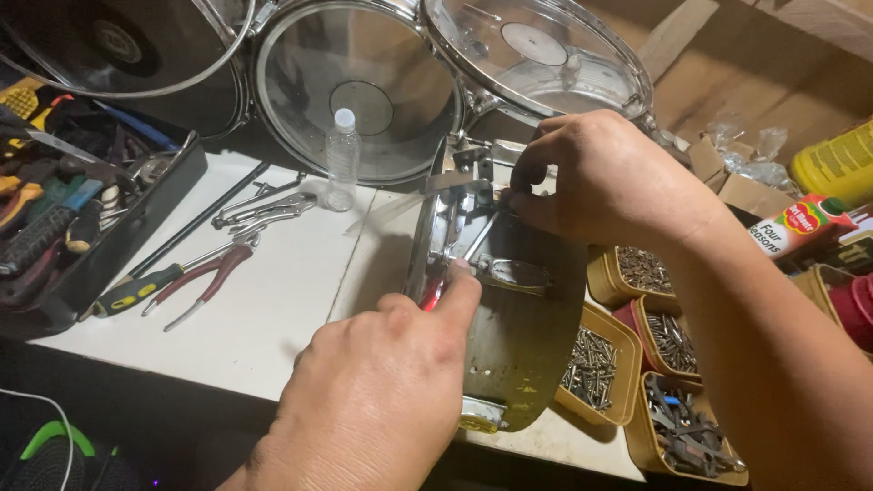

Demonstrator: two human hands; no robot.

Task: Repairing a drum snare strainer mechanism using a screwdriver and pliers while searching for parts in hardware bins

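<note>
Chrome drum shell [518, 336] between both hands

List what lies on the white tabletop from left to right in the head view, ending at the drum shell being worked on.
Black tool tray full of hand tools → yellow-and-black-handled screwdriver → red-handled pliers → silver locking pliers → clear plastic water bottle → shiny metal drum shell.
</note>
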